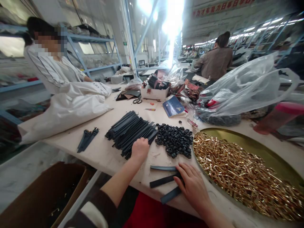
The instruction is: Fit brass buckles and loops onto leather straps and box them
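Observation:
My left hand [140,149] is at the near right edge of a heap of black strips [128,131]. Its fingers curl closed over a strip there, partly hidden behind the hand. Close to the table's front edge, my right hand [193,183] lies with fingers stretched out over the right ends of three separate dark strips [163,181]. Beyond it sits a mound of small black loops [174,139]. To its right, a large round gold-coloured tray [219,132] carries a great many gold metal buckles [239,171].
Finished-looking straps [87,139] lie at the left, near a white sack [71,107]. Scissors [137,100], a blue notebook [174,106] and a white box [154,94] stand farther back. A plastic bag [247,85] is at right; a cardboard box [45,193] sits below left. Two people are beyond.

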Action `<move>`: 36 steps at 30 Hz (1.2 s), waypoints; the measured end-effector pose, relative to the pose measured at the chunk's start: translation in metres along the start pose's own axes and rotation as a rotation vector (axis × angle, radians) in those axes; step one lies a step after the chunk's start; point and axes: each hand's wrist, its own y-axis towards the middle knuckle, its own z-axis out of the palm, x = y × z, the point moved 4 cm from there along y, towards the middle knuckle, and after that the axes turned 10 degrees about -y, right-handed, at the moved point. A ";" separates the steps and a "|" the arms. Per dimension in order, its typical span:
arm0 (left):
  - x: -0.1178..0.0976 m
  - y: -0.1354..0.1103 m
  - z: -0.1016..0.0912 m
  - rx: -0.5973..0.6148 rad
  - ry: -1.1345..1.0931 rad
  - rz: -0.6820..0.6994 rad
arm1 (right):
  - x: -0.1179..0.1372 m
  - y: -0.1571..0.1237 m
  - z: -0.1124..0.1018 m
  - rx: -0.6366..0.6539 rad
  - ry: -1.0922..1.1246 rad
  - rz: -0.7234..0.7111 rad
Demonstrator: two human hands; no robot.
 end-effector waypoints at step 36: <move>-0.069 -0.130 -0.008 0.774 -1.749 -0.453 | -0.008 -0.023 -0.029 0.253 1.505 0.824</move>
